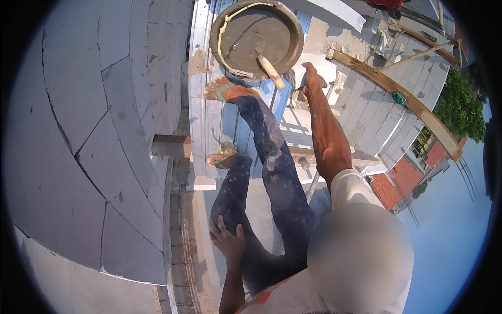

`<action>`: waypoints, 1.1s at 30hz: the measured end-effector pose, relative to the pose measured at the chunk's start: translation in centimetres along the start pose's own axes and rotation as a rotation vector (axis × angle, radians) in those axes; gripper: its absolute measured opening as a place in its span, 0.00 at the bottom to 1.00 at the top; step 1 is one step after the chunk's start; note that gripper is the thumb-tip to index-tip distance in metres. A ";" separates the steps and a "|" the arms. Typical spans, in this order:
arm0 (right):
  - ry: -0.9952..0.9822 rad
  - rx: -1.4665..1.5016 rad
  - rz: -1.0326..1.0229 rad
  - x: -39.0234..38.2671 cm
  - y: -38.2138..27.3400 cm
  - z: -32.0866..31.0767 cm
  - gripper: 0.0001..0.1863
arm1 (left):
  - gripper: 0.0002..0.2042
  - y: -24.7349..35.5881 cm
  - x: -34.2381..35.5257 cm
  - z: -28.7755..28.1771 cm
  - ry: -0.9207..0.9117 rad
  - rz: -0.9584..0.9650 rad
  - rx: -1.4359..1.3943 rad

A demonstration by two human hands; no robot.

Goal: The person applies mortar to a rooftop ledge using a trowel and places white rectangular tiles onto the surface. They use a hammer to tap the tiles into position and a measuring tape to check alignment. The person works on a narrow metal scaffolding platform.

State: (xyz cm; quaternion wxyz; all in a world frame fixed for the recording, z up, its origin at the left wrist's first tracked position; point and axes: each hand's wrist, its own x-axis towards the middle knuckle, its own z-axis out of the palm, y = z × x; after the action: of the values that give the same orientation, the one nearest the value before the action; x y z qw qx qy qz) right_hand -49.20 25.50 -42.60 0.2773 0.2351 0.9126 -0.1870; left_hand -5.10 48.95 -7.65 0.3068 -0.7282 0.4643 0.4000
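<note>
My left hand lies with its fingers spread on my bent left leg, over the dark blue trousers. My right arm stretches forward, and my right hand grips the edge of a pale block; part of the grip is hidden by the hand itself. Left of this hand stands a round tub of wet grey mortar. A wooden-handled tool leans in the mortar, its handle over the tub's near rim and its working end mostly sunk. Both my sandalled feet rest on ribbed blue metal sheeting.
A wall of large grey blocks rises at the left. At the right a long wooden plank crosses another block wall. Steel bars show in a gap at lower left. Red roofs and trees lie beyond.
</note>
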 end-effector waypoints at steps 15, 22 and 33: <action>-0.846 -0.187 -0.326 -15.5 2.7 -32.7 0.58 | 0.48 12.8 12.6 -4.0 -0.536 0.434 -1.151; -1.378 -0.425 -0.409 -22.3 0.1 -22.4 0.63 | 0.45 11.1 11.9 -11.0 -0.569 0.337 -1.207; -0.300 -1.508 -1.397 -13.3 -4.3 3.0 0.27 | 0.46 12.0 11.9 -14.3 0.095 0.331 -0.977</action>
State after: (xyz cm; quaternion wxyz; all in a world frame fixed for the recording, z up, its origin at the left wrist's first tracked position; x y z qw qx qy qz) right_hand -40.50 16.23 -36.12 0.2930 -0.6062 0.6818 0.2859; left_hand -8.96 27.52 -11.82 -0.1578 -0.7208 0.3459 0.5796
